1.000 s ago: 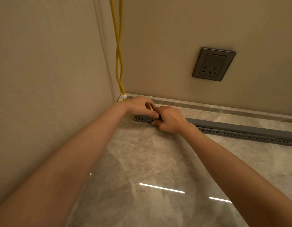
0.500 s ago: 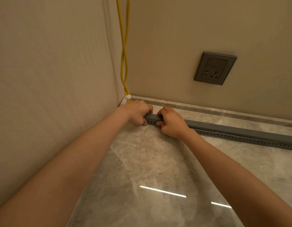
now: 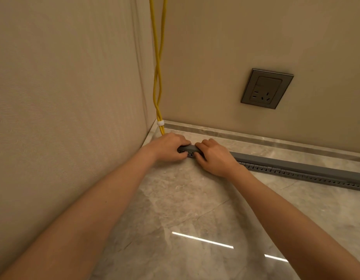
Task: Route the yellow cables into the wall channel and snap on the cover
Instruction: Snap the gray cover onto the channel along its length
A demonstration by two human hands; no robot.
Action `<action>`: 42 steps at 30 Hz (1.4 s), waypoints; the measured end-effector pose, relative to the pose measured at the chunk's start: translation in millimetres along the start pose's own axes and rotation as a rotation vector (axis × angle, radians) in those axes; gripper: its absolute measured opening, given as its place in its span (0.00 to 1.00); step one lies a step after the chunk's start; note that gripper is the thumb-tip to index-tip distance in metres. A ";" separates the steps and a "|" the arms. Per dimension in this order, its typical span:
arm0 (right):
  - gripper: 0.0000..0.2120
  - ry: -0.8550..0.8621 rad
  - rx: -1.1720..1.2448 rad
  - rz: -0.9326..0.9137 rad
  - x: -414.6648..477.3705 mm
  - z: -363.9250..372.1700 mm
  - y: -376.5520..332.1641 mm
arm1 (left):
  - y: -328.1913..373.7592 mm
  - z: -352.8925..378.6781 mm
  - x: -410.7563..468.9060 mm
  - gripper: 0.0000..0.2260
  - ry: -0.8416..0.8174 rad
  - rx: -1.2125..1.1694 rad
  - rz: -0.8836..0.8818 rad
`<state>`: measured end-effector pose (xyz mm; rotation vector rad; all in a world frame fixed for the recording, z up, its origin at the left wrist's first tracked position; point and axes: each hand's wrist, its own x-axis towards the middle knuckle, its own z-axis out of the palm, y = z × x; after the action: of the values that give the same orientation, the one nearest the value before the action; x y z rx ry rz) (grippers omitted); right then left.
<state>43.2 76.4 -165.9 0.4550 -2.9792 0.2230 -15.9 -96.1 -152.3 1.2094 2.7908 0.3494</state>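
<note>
Two hands, both gripping one grey cover (image 3: pixel 190 148).
- Left hand (image 3: pixel 169 147): fingers (image 3: pixel 183 141) curled over the cover's end by the corner, thumb low against the slotted side.
- Right hand (image 3: pixel 214 156): fingers (image 3: pixel 201 144) bent over the top just beside the left; a short piece of cover shows between the two.
- Channel (image 3: pixel 296 171): grey, slotted, lies on the floor (image 3: pixel 185 209) near the skirting (image 3: pixel 255 136) and runs off right, with the cover on top.
- Cables (image 3: pixel 157 77): two, yellow, hang down the corner, bound by a white tie (image 3: pixel 160 123); hidden past the left hand.
- Floor: polished grey marble with streaks of reflected light.
- Walls (image 3: pixel 64 98): beige, textured.
- Socket (image 3: pixel 267 88): grey, on the back wall above the channel.
</note>
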 end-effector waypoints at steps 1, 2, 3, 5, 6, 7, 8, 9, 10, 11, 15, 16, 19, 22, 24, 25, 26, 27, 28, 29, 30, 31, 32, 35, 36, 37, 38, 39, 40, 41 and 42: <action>0.17 -0.003 -0.010 -0.018 -0.1 -0.5 1.4 | -1.2 -0.8 -1.4 0.11 -0.009 0.017 0.011; 0.17 -0.004 -0.022 -0.028 0.5 -0.5 2.1 | -2.0 -1.7 -2.0 0.13 -0.019 0.025 0.014; 0.17 -0.004 -0.037 -0.029 1.4 0.0 1.9 | -2.2 -2.2 -2.0 0.14 -0.026 0.028 0.015; 0.17 0.001 -0.063 0.005 3.5 1.3 -0.3 | -1.0 -4.5 -0.8 0.16 -0.049 0.065 0.023; 0.16 0.006 -0.068 0.033 4.5 2.5 -2.1 | -0.9 -5.5 -0.2 0.17 -0.061 0.095 0.029; 0.16 0.011 -0.065 0.061 5.2 3.0 -3.9 | -1.1 -6.1 1.2 0.17 -0.070 0.129 0.038; 0.16 0.010 -0.059 0.089 6.1 3.5 -5.5 | -1.0 -6.1 2.5 0.18 -0.079 0.166 0.047; 0.15 0.005 -0.058 0.114 7.5 3.6 -7.4 | -1.2 -5.5 3.0 0.18 -0.081 0.197 0.051; 0.15 -0.008 -0.066 0.137 9.6 3.1 -9.0 | -0.6 -4.3 3.7 0.18 -0.075 0.221 0.050; 0.15 -0.024 -0.080 0.159 12.4 1.9 -9.8 | 0.0 -2.6 4.9 0.18 -0.061 0.233 0.046; 0.12 -0.100 0.006 0.245 25.4 -6.7 -5.8 | -3.2 1.4 11.7 0.16 -0.018 0.196 0.010; 0.13 -0.112 0.030 0.245 27.0 -7.6 -3.2 | -4.3 0.7 13.8 0.16 -0.016 0.170 -0.005; 0.16 -0.004 0.069 0.171 22.2 -2.5 -0.1 | -1.9 1.5 19.7 0.15 0.004 0.093 -0.060; 0.19 0.196 0.125 0.030 11.9 5.5 0.3 | 4.9 5.4 24.2 0.14 0.007 0.109 -0.105; 0.17 0.240 0.068 -0.053 6.5 11.4 5.5 | 5.4 6.6 26.9 0.13 0.024 0.090 -0.124; 0.17 0.256 0.055 -0.058 5.0 14.0 9.3 | 5.2 6.1 27.5 0.13 0.033 0.075 -0.138; 0.17 0.266 0.062 -0.042 4.0 15.7 12.6 | 5.8 5.2 27.9 0.14 0.044 0.065 -0.151; 0.17 0.272 0.074 -0.029 4.1 17.8 14.3 | 5.5 5.0 27.7 0.14 0.057 0.058 -0.157; 0.17 0.280 0.084 -0.022 4.6 19.3 14.8 | 5.5 4.9 27.9 0.15 0.067 0.051 -0.154; 0.17 0.285 0.095 -0.017 5.2 21.1 14.3 | 5.3 5.3 28.1 0.15 0.075 0.045 -0.149; 0.17 0.284 0.107 -0.010 6.6 21.8 13.5 | 5.1 5.2 28.5 0.15 0.080 0.036 -0.146; 0.16 0.280 0.124 -0.003 8.2 20.8 12.3 | 4.3 5.8 29.2 0.15 0.079 0.025 -0.148; 0.16 0.270 0.146 0.009 9.9 18.9 11.3 | 3.5 6.4 29.5 0.14 0.070 0.011 -0.155; 0.16 0.238 0.190 0.061 13.4 12.6 10.2 | 3.8 7.3 28.5 0.15 0.023 -0.054 -0.152; 0.16 0.234 0.193 0.074 14.3 11.8 10.6 | 4.1 7.3 27.7 0.16 0.007 -0.057 -0.139; 0.16 0.238 0.199 0.087 15.1 12.1 10.4 | 3.4 8.3 27.1 0.17 0.003 -0.058 -0.131; 0.15 0.243 0.207 0.102 15.9 12.4 9.3 | 2.4 10.0 26.6 0.17 0.017 -0.057 -0.128; 0.15 0.240 0.216 0.119 17.1 13.1 8.3 | 1.4 13.0 26.3 0.17 0.047 -0.060 -0.128; 0.15 0.230 0.222 0.133 18.4 13.4 7.9 | 1.5 15.5 25.9 0.17 0.079 -0.060 -0.133; 0.15 0.227 0.226 0.140 19.5 13.4 7.8 | 2.0 17.0 25.5 0.16 0.106 -0.061 -0.139; 0.15 0.223 0.230 0.149 20.2 13.4 8.4 | 2.9 17.6 25.8 0.16 0.118 -0.063 -0.146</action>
<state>20.2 76.4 -177.3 0.2131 -2.7792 0.5942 -28.7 -72.3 -168.3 0.9958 2.9212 0.5090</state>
